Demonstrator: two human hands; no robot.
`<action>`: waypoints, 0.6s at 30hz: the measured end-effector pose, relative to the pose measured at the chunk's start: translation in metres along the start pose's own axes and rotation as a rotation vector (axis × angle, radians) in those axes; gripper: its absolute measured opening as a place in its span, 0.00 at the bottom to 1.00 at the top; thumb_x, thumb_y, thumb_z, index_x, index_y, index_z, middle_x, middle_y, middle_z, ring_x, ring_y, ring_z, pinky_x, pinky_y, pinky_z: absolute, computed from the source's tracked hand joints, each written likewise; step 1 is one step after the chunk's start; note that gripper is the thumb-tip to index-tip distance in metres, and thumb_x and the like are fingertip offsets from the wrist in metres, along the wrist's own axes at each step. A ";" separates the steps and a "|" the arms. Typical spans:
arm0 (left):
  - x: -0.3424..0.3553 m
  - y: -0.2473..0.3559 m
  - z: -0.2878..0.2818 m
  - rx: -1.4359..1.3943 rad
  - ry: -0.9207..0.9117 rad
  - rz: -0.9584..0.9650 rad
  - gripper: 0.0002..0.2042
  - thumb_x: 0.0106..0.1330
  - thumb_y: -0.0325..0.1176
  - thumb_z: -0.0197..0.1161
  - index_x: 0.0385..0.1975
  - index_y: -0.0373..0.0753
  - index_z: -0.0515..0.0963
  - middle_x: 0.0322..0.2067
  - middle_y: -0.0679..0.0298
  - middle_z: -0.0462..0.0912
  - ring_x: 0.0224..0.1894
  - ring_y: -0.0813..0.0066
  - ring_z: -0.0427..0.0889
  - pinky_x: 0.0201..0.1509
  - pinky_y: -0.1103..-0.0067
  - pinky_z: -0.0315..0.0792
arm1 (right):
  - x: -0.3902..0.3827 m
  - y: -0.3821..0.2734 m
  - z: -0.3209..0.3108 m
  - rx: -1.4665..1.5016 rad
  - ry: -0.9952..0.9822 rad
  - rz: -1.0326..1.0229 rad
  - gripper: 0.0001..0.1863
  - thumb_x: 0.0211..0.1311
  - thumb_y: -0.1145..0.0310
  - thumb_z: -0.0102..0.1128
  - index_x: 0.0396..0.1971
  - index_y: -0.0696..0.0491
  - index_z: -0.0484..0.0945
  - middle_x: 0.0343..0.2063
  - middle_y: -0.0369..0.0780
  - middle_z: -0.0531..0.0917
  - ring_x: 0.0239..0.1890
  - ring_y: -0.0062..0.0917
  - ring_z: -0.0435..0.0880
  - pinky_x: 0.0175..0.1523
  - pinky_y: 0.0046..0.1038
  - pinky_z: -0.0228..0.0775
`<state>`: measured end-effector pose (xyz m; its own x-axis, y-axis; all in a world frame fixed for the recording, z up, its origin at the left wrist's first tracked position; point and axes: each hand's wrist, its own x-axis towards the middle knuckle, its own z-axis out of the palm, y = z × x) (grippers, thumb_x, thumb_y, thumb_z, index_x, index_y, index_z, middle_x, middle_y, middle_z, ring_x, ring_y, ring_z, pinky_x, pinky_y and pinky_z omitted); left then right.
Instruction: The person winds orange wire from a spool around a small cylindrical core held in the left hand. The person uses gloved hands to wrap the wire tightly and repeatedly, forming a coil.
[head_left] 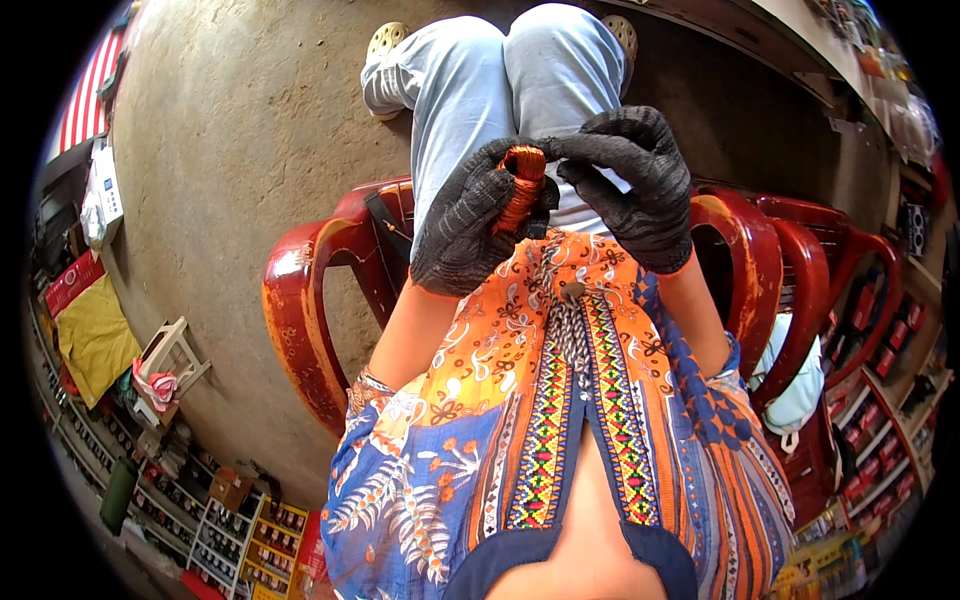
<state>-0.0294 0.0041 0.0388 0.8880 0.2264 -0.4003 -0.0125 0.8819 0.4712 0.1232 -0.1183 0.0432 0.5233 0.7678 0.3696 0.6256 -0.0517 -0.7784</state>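
Note:
My left hand [467, 222], in a dark knitted glove, is closed around a small coil of shiny copper-orange strands [519, 195]. Whether they are wire or thread, I cannot tell. The coil stands upright above my lap, with its looped top showing between the thumb and fingers. My right hand [635, 185], gloved the same way, is curled beside it. Its index finger reaches left to the coil's upper edge, near the left fingertips, and its thumb sits just below. Anything pinched between them is too small to make out.
I sit on a worn red-brown chair [300, 290], with more chair arms to the right. A pale bag [793, 375] hangs there. A small plastic stool [172, 365] and yellow cloth [97, 335] are at left. Stocked shelves [870, 455] and a counter [765, 45] edge the right.

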 end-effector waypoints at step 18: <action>0.000 0.001 0.000 0.032 -0.032 -0.112 0.25 0.66 0.47 0.55 0.55 0.35 0.67 0.37 0.56 0.77 0.33 0.74 0.75 0.37 0.81 0.70 | 0.010 0.001 -0.020 -0.296 -0.176 -0.314 0.14 0.40 0.70 0.70 0.32 0.46 0.82 0.28 0.33 0.78 0.30 0.28 0.78 0.34 0.29 0.71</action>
<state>-0.0294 0.0048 0.0386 0.8972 0.1131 -0.4270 0.1023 0.8872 0.4499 0.1407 -0.1231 0.0563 0.1921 0.8708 0.4525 0.8895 0.0403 -0.4551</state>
